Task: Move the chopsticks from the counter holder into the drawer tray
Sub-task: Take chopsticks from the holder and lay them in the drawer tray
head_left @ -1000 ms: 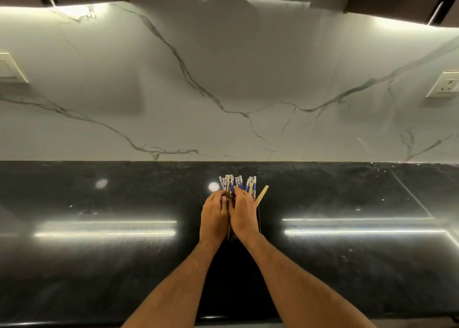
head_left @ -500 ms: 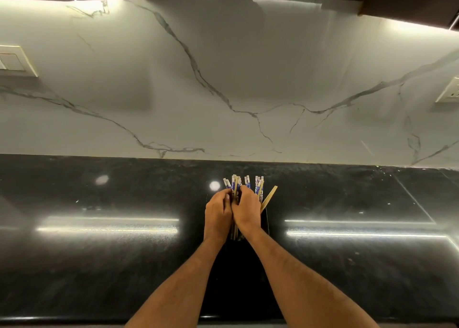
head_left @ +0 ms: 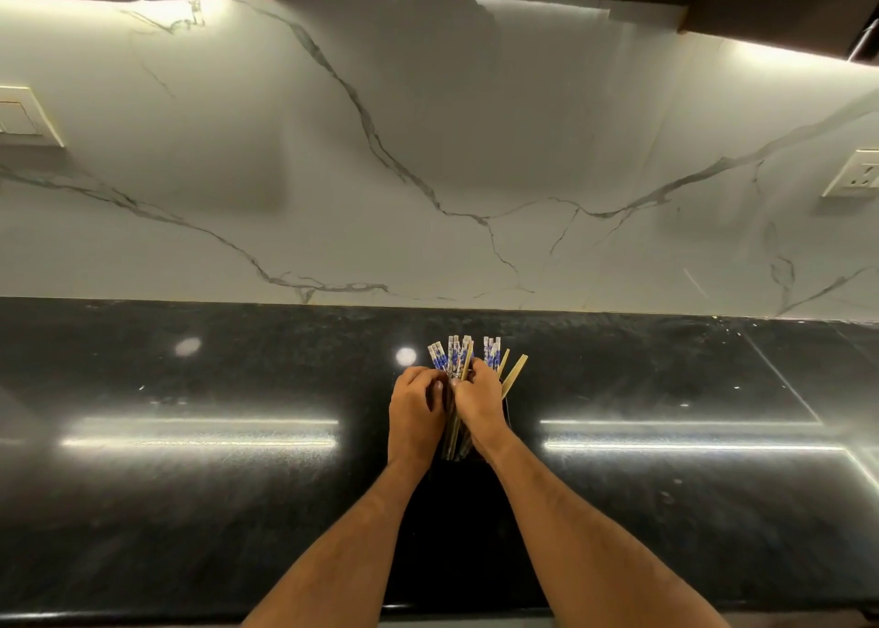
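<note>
A bundle of chopsticks (head_left: 457, 355), several with blue-and-white patterned tops and a few plain bamboo ones, stands upright at the middle of the black counter (head_left: 190, 484). My left hand (head_left: 415, 419) and my right hand (head_left: 479, 406) are wrapped around the bundle from both sides, fingers closed on the sticks. The holder is almost wholly hidden behind my hands; only a thin dark edge (head_left: 507, 413) shows at the right. No drawer or tray is in view.
A white marble backsplash (head_left: 428, 175) rises behind the counter. A switch plate (head_left: 21, 118) is on the wall at far left and a socket (head_left: 856, 175) at far right. Dark cabinets hang overhead with light strips underneath.
Both hands stay closed around the chopsticks. The tops have spread slightly and sit a bit higher above my fingers. The camera has tilted a little.
</note>
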